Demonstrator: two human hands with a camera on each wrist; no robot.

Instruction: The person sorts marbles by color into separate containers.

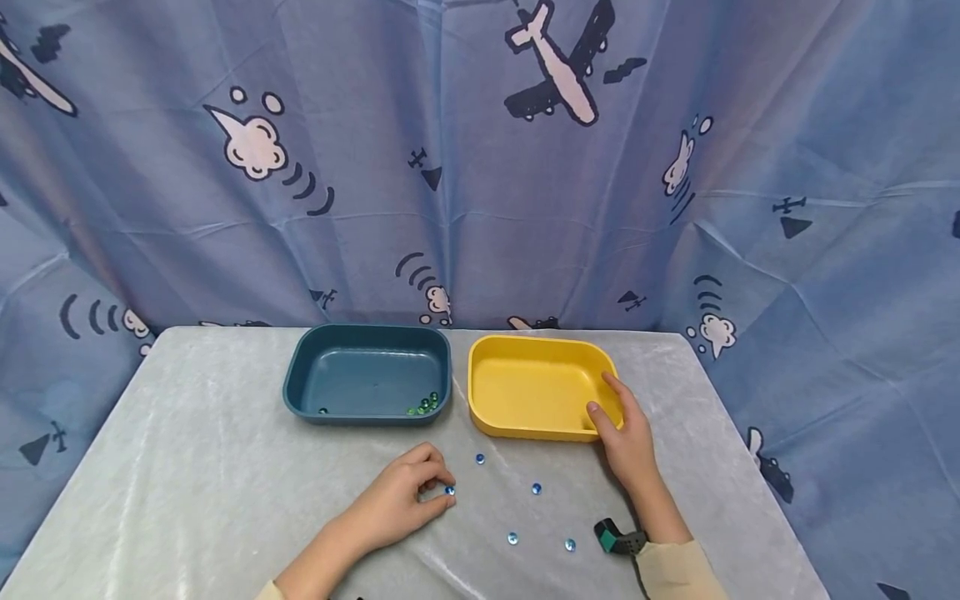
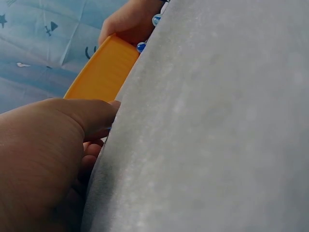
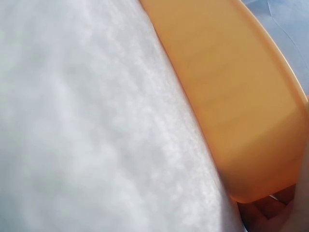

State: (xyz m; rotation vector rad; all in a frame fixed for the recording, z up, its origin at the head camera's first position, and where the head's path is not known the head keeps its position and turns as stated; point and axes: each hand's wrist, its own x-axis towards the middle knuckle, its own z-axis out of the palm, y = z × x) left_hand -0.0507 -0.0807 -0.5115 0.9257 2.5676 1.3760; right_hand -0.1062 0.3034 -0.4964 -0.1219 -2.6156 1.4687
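The left hand (image 1: pixel 405 493) pinches a blue bead (image 1: pixel 450 491), probably glass, between thumb and fingers; four loose beads (image 1: pixel 536 489) lie to its right. Beyond them, the right hand (image 1: pixel 628 440) grips the yellow tray (image 1: pixel 536 393).

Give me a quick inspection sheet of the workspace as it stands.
Surface: grey cloth, lightly creased.
Job's things: green beads in the teal tray; four loose blue beads on the cloth; yellow tray beside the teal one, no beads visible inside.
Clutter: nothing seen.
Grips: left grip pinches another blue bead; right grip holds the yellow tray's right end.
Cables: thin dark line at the right sleeve; cannot tell whether a cable.
Surroundings: printed blue curtain behind and at both sides.
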